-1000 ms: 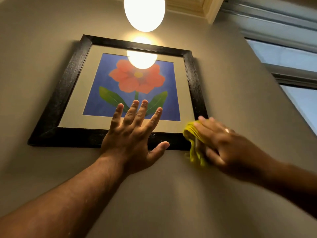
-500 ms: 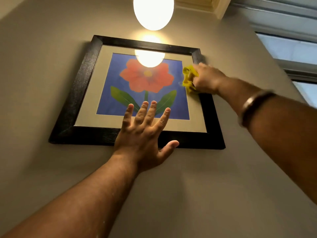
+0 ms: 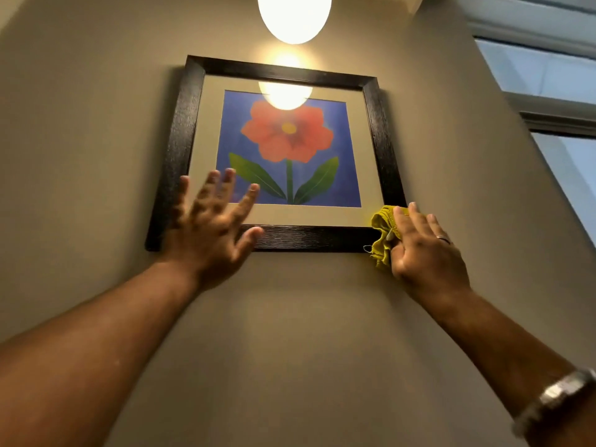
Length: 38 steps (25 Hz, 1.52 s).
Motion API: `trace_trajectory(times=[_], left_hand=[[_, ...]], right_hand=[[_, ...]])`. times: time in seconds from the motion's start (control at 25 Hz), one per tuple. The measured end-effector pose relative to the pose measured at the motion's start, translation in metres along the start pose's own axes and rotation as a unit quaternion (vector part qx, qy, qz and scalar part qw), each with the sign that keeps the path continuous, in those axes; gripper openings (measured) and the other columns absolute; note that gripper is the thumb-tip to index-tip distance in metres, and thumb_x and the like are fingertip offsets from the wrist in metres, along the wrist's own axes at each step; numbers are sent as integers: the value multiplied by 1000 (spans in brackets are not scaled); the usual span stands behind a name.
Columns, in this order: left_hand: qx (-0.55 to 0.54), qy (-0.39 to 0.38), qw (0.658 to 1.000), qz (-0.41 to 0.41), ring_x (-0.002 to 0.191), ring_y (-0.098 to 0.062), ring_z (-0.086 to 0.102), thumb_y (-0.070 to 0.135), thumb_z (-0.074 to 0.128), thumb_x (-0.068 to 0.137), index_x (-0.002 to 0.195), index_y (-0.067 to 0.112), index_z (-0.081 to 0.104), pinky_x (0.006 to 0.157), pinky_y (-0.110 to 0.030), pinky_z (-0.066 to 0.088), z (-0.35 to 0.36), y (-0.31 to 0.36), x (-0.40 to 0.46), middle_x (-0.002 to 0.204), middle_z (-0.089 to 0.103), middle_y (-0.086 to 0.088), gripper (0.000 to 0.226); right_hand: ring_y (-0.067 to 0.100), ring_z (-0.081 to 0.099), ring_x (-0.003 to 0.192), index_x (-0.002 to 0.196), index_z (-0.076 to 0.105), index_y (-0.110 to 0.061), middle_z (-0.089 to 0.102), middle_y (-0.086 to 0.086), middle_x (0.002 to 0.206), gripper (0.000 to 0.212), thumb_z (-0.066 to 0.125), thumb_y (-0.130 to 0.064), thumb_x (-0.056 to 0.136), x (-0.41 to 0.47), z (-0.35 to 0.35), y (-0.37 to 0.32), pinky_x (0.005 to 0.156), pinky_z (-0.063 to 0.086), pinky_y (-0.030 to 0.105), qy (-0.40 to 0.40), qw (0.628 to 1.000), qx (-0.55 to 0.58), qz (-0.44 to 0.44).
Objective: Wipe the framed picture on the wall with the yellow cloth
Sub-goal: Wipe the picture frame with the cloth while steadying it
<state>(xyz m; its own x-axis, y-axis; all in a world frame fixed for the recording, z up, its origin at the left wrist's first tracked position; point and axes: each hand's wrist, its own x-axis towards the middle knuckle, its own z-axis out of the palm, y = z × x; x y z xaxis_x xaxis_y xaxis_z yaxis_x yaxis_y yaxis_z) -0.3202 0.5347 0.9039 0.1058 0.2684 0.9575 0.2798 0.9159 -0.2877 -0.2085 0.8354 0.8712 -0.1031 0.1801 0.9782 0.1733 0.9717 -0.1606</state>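
One picture [image 3: 283,150] on the wall [image 3: 96,124], one cloth [image 3: 382,233], two hands, one lamp [image 3: 294,14], one window [image 3: 548,79] at right.

Picture: black frame, pale mat, blue print with one red flower and two green leaves. Hangs flat on the wall, face toward the camera, flower stem upright. Roughly square, so no clear long axis; seen from below, so the top edge looks narrower than the bottom. Lamp glare sits on the glass near the top of the print.

Left hand [image 3: 209,227]: fingers [image 3: 248,198] spread wide, holding nothing, over the frame's bottom-left corner. Fingertips overlap the mat and the lower-left of the print, thumb lies across the bottom rail. Motion-blurred, so can't tell whether the palm is pressed on or just off the glass.

Right hand [image 3: 425,250]: at the frame's bottom-right corner, fingers closed over the cloth and pointing up. Cloth is yellow, bunched, trapped between the hand and the corner of the frame; most of it shows left of the palm, with a loose edge hanging below the bottom rail onto bare wall. One ring [image 3: 443,238] on a finger, one metal band [image 3: 561,398] on the right wrist.
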Motion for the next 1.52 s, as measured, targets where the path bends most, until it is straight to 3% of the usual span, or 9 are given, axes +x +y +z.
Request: trace_trajectory(times=[0.16,0.36,0.44,0.64,0.84,1.04,1.28,1.4,1.52], left_hand=[[-34,-67,996,-52,152,-31,2,64,5,83,154,26,5,123,-47,2,-6,-57,-26,165,3,-12,81],[-67,-44,996,-35,153,-27,3,56,8,83,155,17,5,123,-41,0,-1,-60,-26,165,1,-11,81],[-69,-36,996,-34,152,-28,5,55,10,84,155,17,7,124,-43,1,2,-62,-27,165,3,-12,80],[-87,-18,995,-39,152,-31,9,52,16,85,155,19,13,124,-46,5,3,-56,-29,165,8,-14,77],[-74,6,997,-34,149,-36,22,49,21,86,153,20,23,122,-52,16,6,-55,-30,161,20,-18,73],[-49,-8,998,-37,148,-35,24,54,22,87,153,27,18,119,-56,19,6,-57,-29,162,20,-15,71],[-2,-62,996,-64,150,-32,17,66,14,85,154,33,1,117,-59,17,-3,-52,-27,164,10,-10,77],[21,-106,991,-79,151,-33,14,66,9,84,153,31,-1,117,-60,16,-11,-47,-26,164,8,-11,78],[84,-152,981,-90,152,-32,9,69,1,83,150,37,-10,116,-62,10,-20,-44,-21,166,3,-7,75]], right_hand=[[39,27,141,142,35,-20,31,14,155,55,37,-26,88,-15,5,-73,115,24,49,43,996,15,83],[31,22,145,145,32,-24,29,9,157,56,35,-42,92,-34,35,-193,120,12,44,11,979,92,-181],[29,18,147,147,28,-24,24,6,159,60,43,-38,91,-26,32,-152,120,11,40,15,979,61,-191],[35,16,146,150,21,-20,18,10,160,65,33,-32,86,-16,8,-11,117,23,49,23,996,50,70],[32,14,147,149,19,-27,13,6,162,64,33,-39,88,51,-3,-8,115,24,48,-21,998,37,-53],[37,21,144,151,12,-20,6,9,162,65,40,-32,94,217,-55,-48,117,24,47,-88,996,2,-5],[36,22,143,148,14,-31,17,3,161,67,36,-50,88,53,-15,6,109,33,51,-66,992,22,-103],[30,5,148,149,-3,-35,0,-2,163,82,18,-75,81,-2,-16,22,108,34,52,-134,979,-7,-153],[29,-9,148,150,-2,-32,-13,1,162,74,14,-68,88,20,-36,32,117,17,51,-240,952,72,-174]])
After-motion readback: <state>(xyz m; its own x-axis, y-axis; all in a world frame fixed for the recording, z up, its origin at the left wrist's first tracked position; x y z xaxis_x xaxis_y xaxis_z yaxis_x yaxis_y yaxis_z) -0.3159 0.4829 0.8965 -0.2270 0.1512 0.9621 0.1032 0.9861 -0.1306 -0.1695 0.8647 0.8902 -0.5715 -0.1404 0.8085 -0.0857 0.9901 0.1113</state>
